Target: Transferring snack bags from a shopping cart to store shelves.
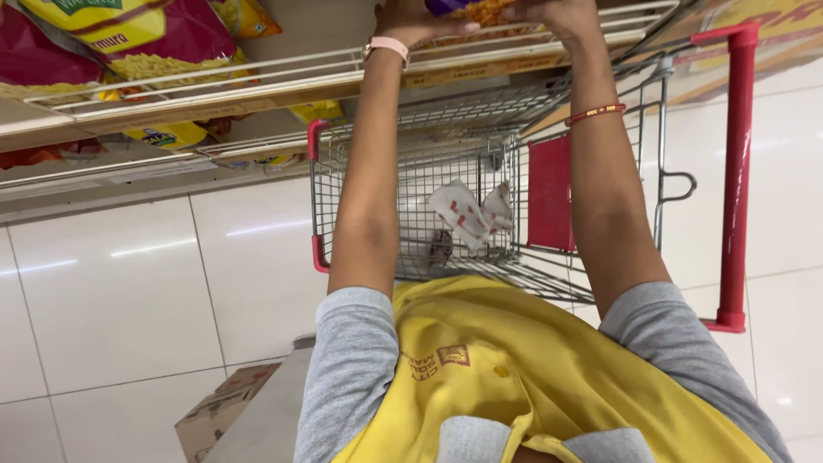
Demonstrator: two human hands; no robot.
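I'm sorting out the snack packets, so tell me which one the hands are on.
The purple and orange packet at the top edge, gripped between the left hand and right hand. The yellow and red packets lie untouched on the left shelf.

A shop, a supermarket aisle. Just beyond the fingers [446,27] runs a wire-edged shelf [257,73] stocked with bright snack bags [129,39], price strips along its front edge. Below the fingers, between the forearms, stands a wire trolley [411,171] with a red handle [739,171] on a glossy white tiled floor [120,283]. A cardboard box [219,411] lies on the floor, well away from the fingers.
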